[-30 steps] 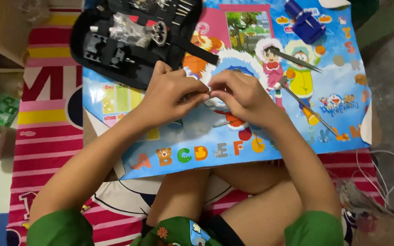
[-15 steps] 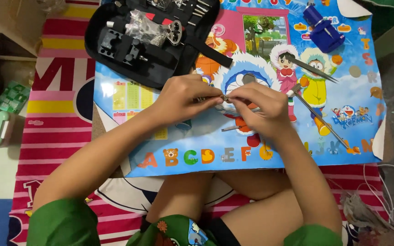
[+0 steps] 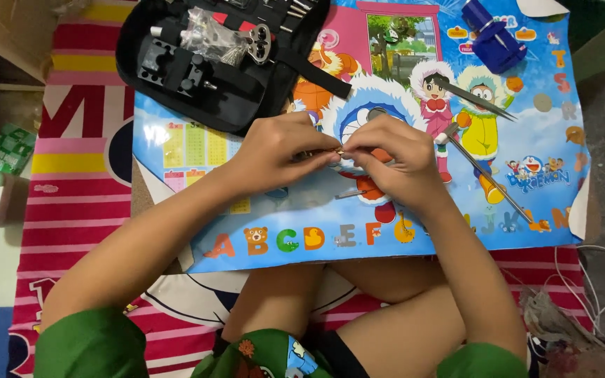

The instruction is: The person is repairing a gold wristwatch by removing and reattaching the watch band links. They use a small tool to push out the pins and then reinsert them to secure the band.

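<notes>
On the cartoon poster, tool case at far left, watch-band tool at far right, tweezers and screwdriver right of both hands, left hand and right hand meeting mid-poster.

Bright even indoor light, soft shadows, sharp focus, faint mat glare

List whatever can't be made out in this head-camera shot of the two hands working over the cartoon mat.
- Small part pinched between left hand and right hand: head view, covered by fingertips, too small to identify.
- Black zip tool case: top cut off by the frame edge.
- Clear bag of small metal parts: contents too small and glary.
- White cable: far end lost at the right edge.
</notes>
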